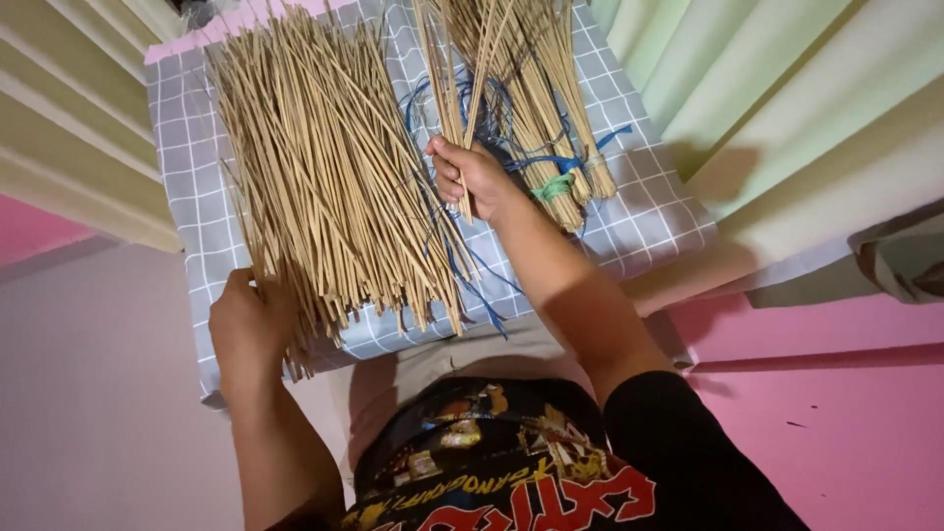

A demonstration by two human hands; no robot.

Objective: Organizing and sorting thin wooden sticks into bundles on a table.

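A: So, where were the hands at that moment?

B: The right hand point(470, 175) was closed around a few thin sticks point(462, 88), standing almost upright from the fist. The left hand point(248, 329) rested on the near edge of the big loose pile of sticks point(324, 177), its fingers curled against the stick ends. Whether it really pinched any, I could not tell.

A: And where did everything lie?

B: On a grey checked cloth point(187, 177) with white lines, spread over the person's lap. Behind the right hand lay tied bundles point(551, 118), one bound with a green band point(554, 187), and blue strings point(472, 275) ran under the pile.

A: What were the sticks like?

B: Pale tan, long, very thin and straight, dry-looking, perhaps stiff like bamboo or straw.

A: How to do the gathering well?

B: I think the right hand needed a firm but gentle grip near the lower ends, so the sticks stayed even, while the left steadied the pile against sliding off the cloth.
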